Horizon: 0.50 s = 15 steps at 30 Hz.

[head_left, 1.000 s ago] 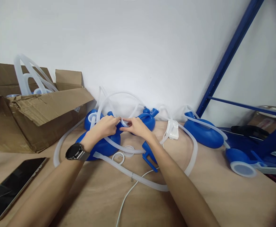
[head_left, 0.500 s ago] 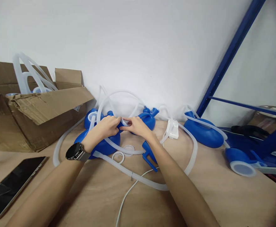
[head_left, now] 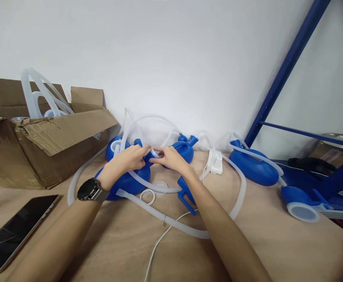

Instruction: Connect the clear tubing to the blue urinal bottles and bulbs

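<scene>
Right, both hands pinched together on the tube end (head_left: 154, 152) | left hand (head_left: 126, 159) at 9 o'clock, right hand (head_left: 171, 158) at 3 | tube axis 9-to-3 over blue bottle (head_left: 127, 181) | equally near

Left hand (head_left: 127, 159): nothing is being worn on the fingers.
Left wrist: a black round-faced watch (head_left: 87, 190) on a grey strap is being worn.
Right hand (head_left: 171, 158): nothing is being worn.
Forearms: no sleeves are being worn.
</scene>
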{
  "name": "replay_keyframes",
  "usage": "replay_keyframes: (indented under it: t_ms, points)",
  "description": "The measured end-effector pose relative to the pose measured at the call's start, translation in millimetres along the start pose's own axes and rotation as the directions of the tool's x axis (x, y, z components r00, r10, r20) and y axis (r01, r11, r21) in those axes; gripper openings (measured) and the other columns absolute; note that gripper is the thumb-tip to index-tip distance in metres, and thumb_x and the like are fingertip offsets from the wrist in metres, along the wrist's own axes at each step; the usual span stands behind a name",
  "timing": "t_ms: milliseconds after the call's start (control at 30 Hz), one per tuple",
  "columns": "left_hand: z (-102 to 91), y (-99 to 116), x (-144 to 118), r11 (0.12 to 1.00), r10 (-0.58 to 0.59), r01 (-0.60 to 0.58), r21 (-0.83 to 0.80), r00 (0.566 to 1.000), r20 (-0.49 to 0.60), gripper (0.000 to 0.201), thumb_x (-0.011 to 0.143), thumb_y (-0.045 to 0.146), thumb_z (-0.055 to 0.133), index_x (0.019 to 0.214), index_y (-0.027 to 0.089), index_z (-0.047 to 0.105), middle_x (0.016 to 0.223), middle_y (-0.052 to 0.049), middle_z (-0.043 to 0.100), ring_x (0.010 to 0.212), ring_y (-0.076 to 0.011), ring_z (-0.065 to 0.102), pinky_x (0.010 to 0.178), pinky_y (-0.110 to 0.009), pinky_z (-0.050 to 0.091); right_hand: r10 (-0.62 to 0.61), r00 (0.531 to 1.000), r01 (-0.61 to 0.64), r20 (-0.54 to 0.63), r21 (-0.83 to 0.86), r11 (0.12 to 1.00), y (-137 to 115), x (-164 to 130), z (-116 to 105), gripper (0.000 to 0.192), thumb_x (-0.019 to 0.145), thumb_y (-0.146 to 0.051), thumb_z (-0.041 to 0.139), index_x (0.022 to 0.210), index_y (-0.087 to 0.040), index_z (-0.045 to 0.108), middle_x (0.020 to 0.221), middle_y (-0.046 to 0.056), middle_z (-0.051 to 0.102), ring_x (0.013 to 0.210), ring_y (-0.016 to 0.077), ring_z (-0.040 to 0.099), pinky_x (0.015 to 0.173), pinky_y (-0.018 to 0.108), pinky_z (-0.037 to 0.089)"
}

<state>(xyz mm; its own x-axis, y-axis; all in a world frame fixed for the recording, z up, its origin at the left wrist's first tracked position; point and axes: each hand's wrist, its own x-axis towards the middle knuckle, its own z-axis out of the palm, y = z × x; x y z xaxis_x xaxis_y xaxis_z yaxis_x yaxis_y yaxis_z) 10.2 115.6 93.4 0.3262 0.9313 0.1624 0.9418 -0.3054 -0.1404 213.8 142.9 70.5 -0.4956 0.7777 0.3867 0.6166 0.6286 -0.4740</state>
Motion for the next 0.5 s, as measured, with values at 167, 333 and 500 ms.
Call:
replay_keyframes:
  t_ms: [167, 333, 500]
  points:
    - [-0.4, 0.5, -2.8, 0.998, -0.054, 0.054, 0.034, 0.999, 0.004, 0.053, 0.083, 0.046, 0.037, 0.112, 0.01, 0.061, 0.102, -0.013, 0.068, 0.084, -0.0009, 0.06, 0.087, -0.012, 0.045, 0.031, 1.0, -0.031, 0.003, -0.007, 0.999, 0.1, 0.6, 1.6, 0.061, 0.082, -0.052, 0.076, 0.133, -0.02, 0.07, 0.103, 0.009, 0.076, 0.096, 0.0267, 0.07, 0.081, 0.03, 0.048]
    - [8.3, -3.2, 0.2, 0.999, 0.001, -0.003, 0.048, 0.999, 0.042, 0.053, 0.087, 0.041, 0.027, 0.1, 0.008, 0.067, 0.098, -0.012, 0.069, 0.077, 0.0037, 0.057, 0.087, -0.01, 0.045, 0.038, 0.999, -0.039, -0.008, -0.023, 0.999, 2.6, 1.6, 2.1, 0.062, 0.083, -0.051, 0.076, 0.136, -0.02, 0.068, 0.111, 0.011, 0.075, 0.105, 0.0295, 0.069, 0.085, 0.032, 0.049]
    - [12.6, -5.9, 1.6, 0.995, 0.078, -0.081, 0.058, 0.996, 0.053, 0.059, 0.089, 0.035, 0.016, 0.094, 0.006, 0.067, 0.093, -0.012, 0.068, 0.074, 0.0059, 0.053, 0.088, -0.01, 0.043, 0.036, 0.999, -0.036, -0.019, -0.016, 0.999, 8.5, 2.2, 0.6, 0.054, 0.083, -0.051, 0.076, 0.13, -0.022, 0.071, 0.11, 0.01, 0.076, 0.106, 0.0303, 0.069, 0.089, 0.033, 0.049]
